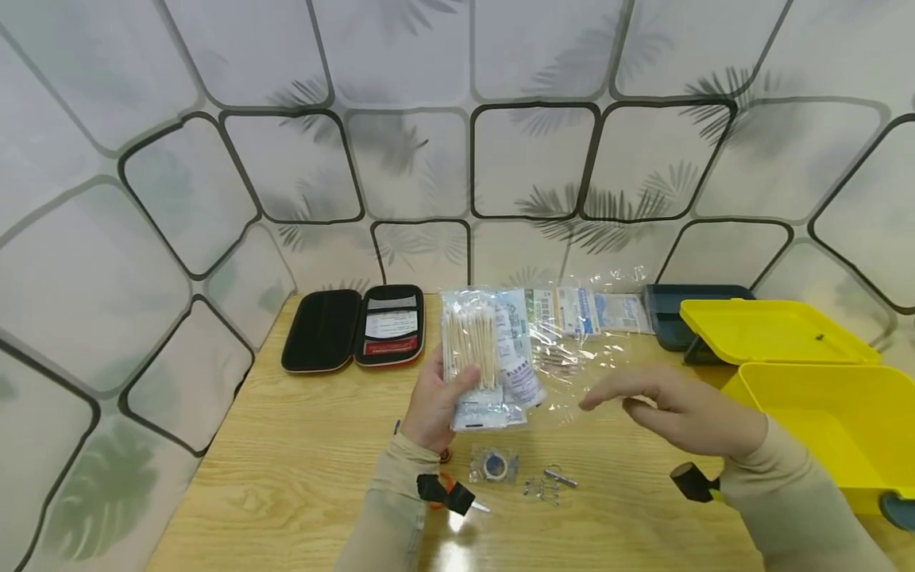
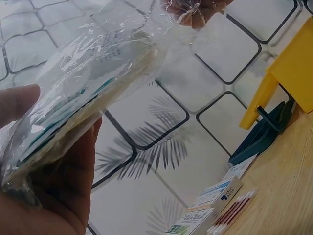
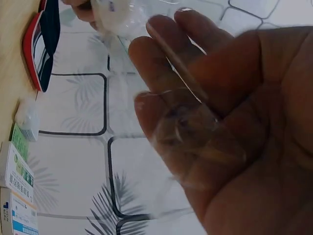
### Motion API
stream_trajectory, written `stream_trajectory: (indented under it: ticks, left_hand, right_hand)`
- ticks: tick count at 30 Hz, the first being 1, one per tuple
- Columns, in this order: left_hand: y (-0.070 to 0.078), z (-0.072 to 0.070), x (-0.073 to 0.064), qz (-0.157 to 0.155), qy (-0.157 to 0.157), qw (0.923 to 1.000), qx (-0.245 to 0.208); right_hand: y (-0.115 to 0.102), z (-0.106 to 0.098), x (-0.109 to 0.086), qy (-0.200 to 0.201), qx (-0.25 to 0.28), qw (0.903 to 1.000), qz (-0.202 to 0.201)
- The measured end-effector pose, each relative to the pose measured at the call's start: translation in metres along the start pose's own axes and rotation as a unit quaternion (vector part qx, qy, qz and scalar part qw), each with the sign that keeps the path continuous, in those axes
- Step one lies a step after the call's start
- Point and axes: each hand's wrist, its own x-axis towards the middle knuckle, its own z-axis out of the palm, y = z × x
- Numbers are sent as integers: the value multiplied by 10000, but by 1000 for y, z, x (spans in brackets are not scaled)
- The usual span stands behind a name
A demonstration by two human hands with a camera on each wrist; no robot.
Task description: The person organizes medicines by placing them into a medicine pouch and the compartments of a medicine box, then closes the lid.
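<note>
My left hand [image 1: 438, 401] grips a clear plastic bag [image 1: 565, 389], thumb in front. In that grip are a pack of cotton swabs [image 1: 472, 342] and printed white packets [image 1: 516, 349]. The bag's loose, wrinkled film stretches rightward. My right hand [image 1: 679, 409] hovers to the right, fingers extended and thumb apart. In the right wrist view, thin film crosses the fingers [image 3: 161, 63] and palm; whether they grasp it is unclear. Below lie a small bagged roll [image 1: 495, 465], metal safety pins [image 1: 541, 488], tweezers [image 1: 561, 477] and orange-handled scissors [image 1: 445, 486], partly hidden by the left wrist.
An open black case [image 1: 322, 330] lies at the back left. Medicine boxes [image 1: 565, 310], a blue-white packet [image 1: 622, 312] and red-brown swab sticks [image 2: 234, 210] line the back. A yellow box [image 1: 822, 421] with a raised lid [image 1: 779, 330] and dark tray [image 1: 665, 318] stands right.
</note>
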Motion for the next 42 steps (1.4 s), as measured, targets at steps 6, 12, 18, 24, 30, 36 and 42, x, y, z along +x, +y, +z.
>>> stream_trajectory:
  ticks: [6, 12, 18, 24, 30, 36, 42]
  left_hand:
    - [-5, 6, -2, -216, -97, 9997, 90]
    - [-10, 15, -4, -447, -150, 9981, 392]
    - [-13, 20, -4, -493, -310, 9963, 638]
    - [-14, 21, -4, -545, -597, 9927, 895]
    - [-16, 23, -3, -505, -837, 9915, 860]
    - [-16, 26, -5, -523, -788, 9907, 976]
    - [-17, 27, -6, -699, -733, 9883, 1143]
  right_hand:
    - [5, 4, 11, 192, 151, 9971, 719]
    - [1, 23, 26, -508, -67, 9891, 1380]
    - [4, 29, 31, -813, -281, 9762, 1989]
    - [7, 26, 24, -419, 920, 9713, 2151]
    - [8, 19, 22, 1003, 1798, 9639, 1691]
    - [7, 19, 20, 1052, 1244, 9804, 1106]
    - [5, 23, 19, -400, 1424, 9738, 1729]
